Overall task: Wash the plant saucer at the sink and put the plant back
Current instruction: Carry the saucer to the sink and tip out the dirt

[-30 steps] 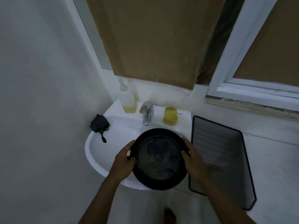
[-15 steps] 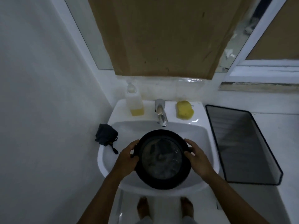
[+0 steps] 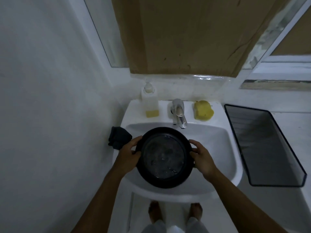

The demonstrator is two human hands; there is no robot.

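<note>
Black round plant saucer [image 3: 164, 157] at the middle of the view, over the bowl of the white sink [image 3: 223, 148], roughly level, open side up. Inside it, a shallow pool of water with small bright glints and a few dark patches under the surface. Near edge of the saucer overlapping the sink's front rim at 6 o'clock. Contact with that rim impossible to judge from above.

Left hand [image 3: 128, 155] at 9 o'clock on the saucer, fingers curled round the rim, thumb on the top edge, gripping it. Right hand [image 3: 202, 158] at 3 o'clock, likewise wrapped round the rim with thumb on top, also gripping the saucer. Both forearms bare, reaching in from 7 and 5 o'clock.

Seen from the saucer:
- Chrome faucet [image 3: 179, 115] at 12 o'clock, spout just beyond the far rim.
- Soap bottle [image 3: 150, 105] at 11 o'clock on the sink's back ledge, a little yellow liquid at its bottom.
- Yellow sponge [image 3: 203, 111] at 1 o'clock on the same ledge.
- Dark folded cloth [image 3: 118, 137] at 10 o'clock on the sink's left edge, just beside the left hand's fingers.
- Black tray [image 3: 262, 148] with raised walls at 3 o'clock, on the white counter [image 3: 294, 132] beside the sink.
- Brown cardboard sheet [image 3: 193, 34] across the wall above, at 12 o'clock.
- Two bare feet [image 3: 154, 211] on the floor below the sink, at 6 o'clock.
</note>
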